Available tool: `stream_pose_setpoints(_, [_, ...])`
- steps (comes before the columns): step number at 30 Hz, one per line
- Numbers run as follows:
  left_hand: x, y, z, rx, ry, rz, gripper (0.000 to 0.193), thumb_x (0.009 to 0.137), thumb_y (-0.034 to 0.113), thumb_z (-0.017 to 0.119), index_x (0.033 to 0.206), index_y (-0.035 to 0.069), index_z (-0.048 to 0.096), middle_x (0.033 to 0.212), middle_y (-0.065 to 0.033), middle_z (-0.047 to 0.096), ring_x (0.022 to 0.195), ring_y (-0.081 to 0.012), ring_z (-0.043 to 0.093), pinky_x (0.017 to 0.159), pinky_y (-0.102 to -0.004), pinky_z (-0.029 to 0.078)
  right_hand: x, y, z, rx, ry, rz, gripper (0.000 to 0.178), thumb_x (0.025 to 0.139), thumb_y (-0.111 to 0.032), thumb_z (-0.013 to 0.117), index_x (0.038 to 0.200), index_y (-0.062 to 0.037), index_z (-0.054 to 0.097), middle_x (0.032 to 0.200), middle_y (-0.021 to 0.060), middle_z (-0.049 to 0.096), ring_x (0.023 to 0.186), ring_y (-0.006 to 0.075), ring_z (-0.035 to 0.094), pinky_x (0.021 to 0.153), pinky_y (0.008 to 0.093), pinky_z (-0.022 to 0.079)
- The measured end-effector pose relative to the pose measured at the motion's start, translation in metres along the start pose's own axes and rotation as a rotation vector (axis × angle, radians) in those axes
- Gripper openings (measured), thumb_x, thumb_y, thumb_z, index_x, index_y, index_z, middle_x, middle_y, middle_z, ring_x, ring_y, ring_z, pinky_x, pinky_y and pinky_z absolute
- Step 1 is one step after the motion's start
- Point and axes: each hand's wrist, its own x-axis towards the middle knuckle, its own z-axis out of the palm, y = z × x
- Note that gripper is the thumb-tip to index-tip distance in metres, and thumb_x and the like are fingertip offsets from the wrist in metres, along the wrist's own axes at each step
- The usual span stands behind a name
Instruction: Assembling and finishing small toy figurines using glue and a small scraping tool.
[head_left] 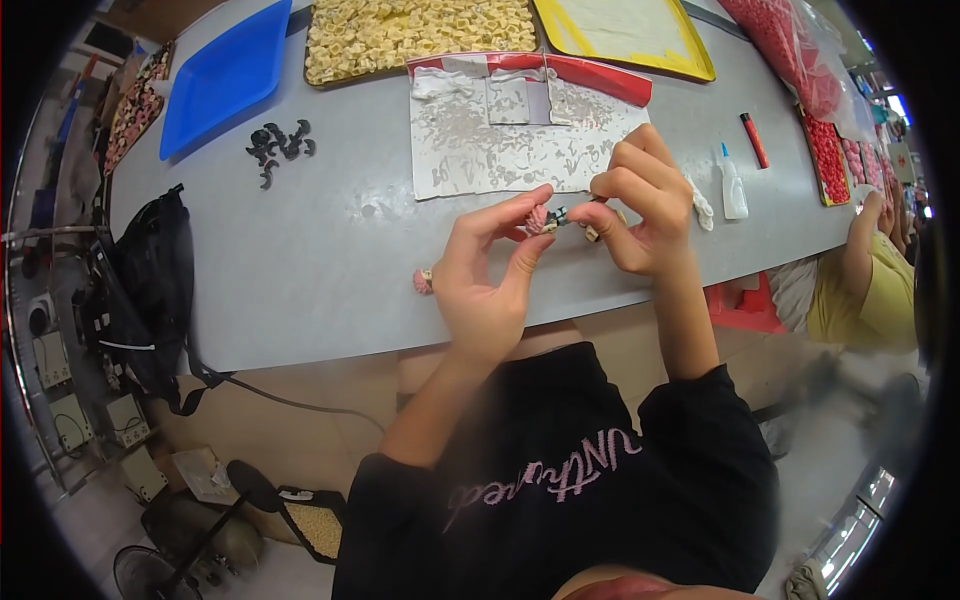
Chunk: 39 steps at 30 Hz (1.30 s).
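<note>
My left hand point(485, 275) holds a small figurine point(538, 220) with a ridged pink top between thumb and fingers. A dark green part of it points toward my right hand point(645, 205). The right thumb and forefinger are pinched together just beside that part. A sliver of something dark shows at their tips, too small to name. Below the right fingers, small pale and dark bits are partly hidden. Another pink-topped figurine point(423, 281) lies on the table, left of my left wrist. Black curved pieces point(280, 148) lie in a loose pile farther left.
Beyond my hands lies a smeared white board point(465, 150) with a red edge. A blue tray point(220, 85), a tray of cream-coloured pieces point(420, 40) and a yellow tray point(700, 62) stand behind. A glue bottle point(735, 190) and red tube point(755, 142) lie right; a black bag point(150, 270) hangs left.
</note>
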Motion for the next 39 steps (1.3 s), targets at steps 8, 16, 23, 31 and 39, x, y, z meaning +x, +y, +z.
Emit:
stream_pose_setpoints(8, [0.0011,-0.0012,0.0002,-0.013,0.012,0.0,0.031,0.078,-0.008,0.06,0.106,-0.002,0.05,0.107,-0.0135,0.06,0.088,-0.0131,0.057,0.077,-0.0244,0.046,0.0017,0.0001,0.0007,-0.003,0.02,0.007,0.029,0.055,-0.013,0.076,0.061,-0.0056,0.049,0.058,0.0044,0.039,0.056,0.0219,0.035,0.049,0.0301,0.03])
stream_pose_setpoints(16, [-0.0008,-0.0006,0.0005,-0.023,0.011,-0.035,0.033,0.077,-0.007,0.062,0.107,-0.002,0.048,0.107,-0.0141,0.061,0.089,-0.0137,0.058,0.078,-0.0248,0.045,0.0006,-0.0005,-0.0008,0.01,0.004,0.005,0.029,0.055,-0.014,0.076,0.06,-0.0055,0.048,0.057,0.0043,0.038,0.055,0.0219,0.034,0.048,0.0301,0.029])
stream_pose_setpoints(23, [-0.0002,-0.0009,-0.0007,-0.028,0.012,-0.045,0.034,0.077,-0.008,0.062,0.107,-0.002,0.047,0.107,-0.0157,0.061,0.089,-0.0136,0.058,0.079,-0.0254,0.045,-0.0001,-0.0001,-0.0001,0.026,-0.002,0.001,0.029,0.055,-0.014,0.075,0.059,-0.0055,0.047,0.056,0.0042,0.039,0.055,0.022,0.034,0.048,0.03,0.028])
stream_pose_setpoints(31, [0.0002,0.0014,-0.0004,-0.048,-0.018,-0.058,0.035,0.077,-0.009,0.061,0.107,-0.002,0.045,0.107,-0.0164,0.061,0.089,-0.0141,0.057,0.081,-0.026,0.045,0.0002,0.0006,-0.0004,0.02,0.007,0.006,0.03,0.056,-0.015,0.075,0.059,-0.0055,0.047,0.056,0.0042,0.039,0.056,0.0221,0.034,0.049,0.0302,0.028])
stream_pose_setpoints(39, [-0.0001,0.0007,-0.002,-0.079,-0.019,-0.097,0.035,0.078,-0.009,0.06,0.107,-0.002,0.043,0.108,-0.0169,0.06,0.09,-0.0141,0.056,0.081,-0.0256,0.046,0.0011,0.0001,-0.0008,0.015,0.03,0.005,0.03,0.056,-0.016,0.075,0.058,-0.0056,0.047,0.056,0.0038,0.039,0.056,0.022,0.035,0.049,0.0295,0.029])
